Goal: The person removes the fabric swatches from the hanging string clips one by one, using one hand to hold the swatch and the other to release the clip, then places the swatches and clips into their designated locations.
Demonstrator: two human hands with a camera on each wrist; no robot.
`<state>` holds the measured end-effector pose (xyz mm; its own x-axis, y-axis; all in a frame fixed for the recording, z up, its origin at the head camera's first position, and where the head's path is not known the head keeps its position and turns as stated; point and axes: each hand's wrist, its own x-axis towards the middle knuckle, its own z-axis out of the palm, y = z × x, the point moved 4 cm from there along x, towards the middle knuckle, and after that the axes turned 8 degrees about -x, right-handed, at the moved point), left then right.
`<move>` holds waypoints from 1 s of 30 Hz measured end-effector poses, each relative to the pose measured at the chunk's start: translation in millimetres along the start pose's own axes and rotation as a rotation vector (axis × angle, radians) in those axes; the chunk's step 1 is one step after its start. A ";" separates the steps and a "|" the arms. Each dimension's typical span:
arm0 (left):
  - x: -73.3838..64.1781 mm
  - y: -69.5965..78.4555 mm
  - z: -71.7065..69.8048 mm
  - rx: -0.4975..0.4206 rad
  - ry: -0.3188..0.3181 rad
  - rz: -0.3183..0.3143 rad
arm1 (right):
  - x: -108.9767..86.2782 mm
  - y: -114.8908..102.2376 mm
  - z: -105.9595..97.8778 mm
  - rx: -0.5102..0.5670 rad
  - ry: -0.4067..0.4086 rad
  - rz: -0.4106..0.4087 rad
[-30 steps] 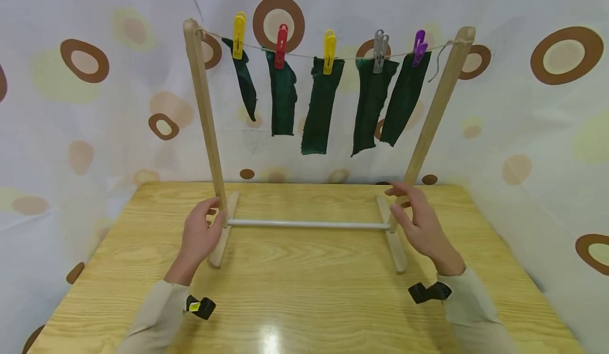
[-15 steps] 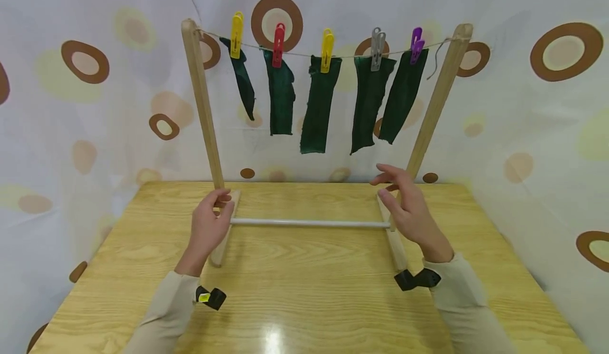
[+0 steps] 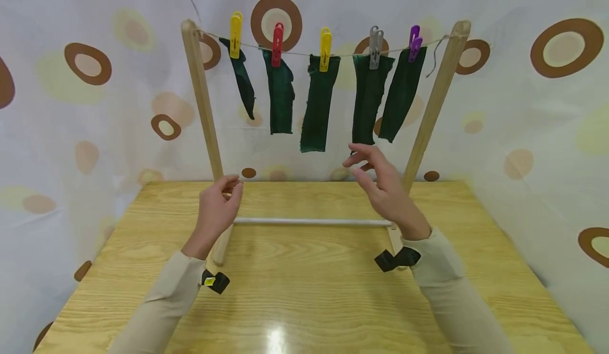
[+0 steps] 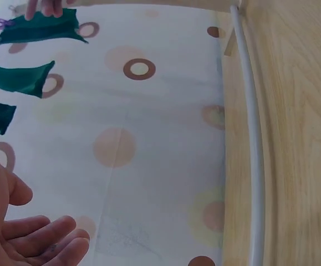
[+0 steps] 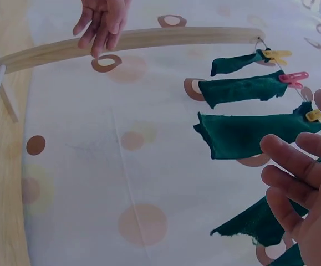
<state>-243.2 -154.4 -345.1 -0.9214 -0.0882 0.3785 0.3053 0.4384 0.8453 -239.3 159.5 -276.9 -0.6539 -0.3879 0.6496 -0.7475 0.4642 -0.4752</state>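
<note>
Five dark green cloth strips [image 3: 321,105] hang from a string [image 3: 297,54] across the upper middle of my remote head-camera feed, clipped with clothespins [image 3: 277,45] in yellow, red, yellow, gray and purple, left to right. Wooden posts [image 3: 437,100] rise at both ends. Right of center, I see the right hand [image 3: 387,195] by the fourth strip's lower end, fingers loosely bent, thumb apart; I cannot tell whether it touches cloth. Left of center, the left hand [image 3: 216,208] is relaxed, thumb parted from fingers, beside the left post. A white rod [image 3: 309,221] runs low between the posts, over the wooden tabletop [image 3: 295,301].
</note>
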 end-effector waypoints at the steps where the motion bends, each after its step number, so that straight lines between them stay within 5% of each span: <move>1: 1.5 2.4 0.6 -0.001 -0.002 -0.001 | 3.0 -1.7 1.2 0.007 -0.001 -0.008; 13: 26.9 34.0 -3.8 -0.016 0.003 0.107 | 33.2 -20.4 7.7 0.041 0.013 -0.031; 18: 38.7 47.7 -7.0 -0.020 -0.008 0.091 | 51.3 -31.3 8.3 0.047 0.023 -0.046; 25: 50.8 55.2 -4.7 -0.064 -0.081 -0.030 | 75.4 -44.5 7.8 0.078 0.042 -0.059; 30: 57.9 62.5 -12.8 -0.051 -0.040 -0.017 | 91.2 -51.7 11.5 0.097 -0.007 -0.058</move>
<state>-274.3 -143.6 -265.6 -0.9351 -0.0595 0.3495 0.3004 0.3907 0.8701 -261.7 90.9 -200.0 -0.6095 -0.4176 0.6738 -0.7918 0.3614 -0.4923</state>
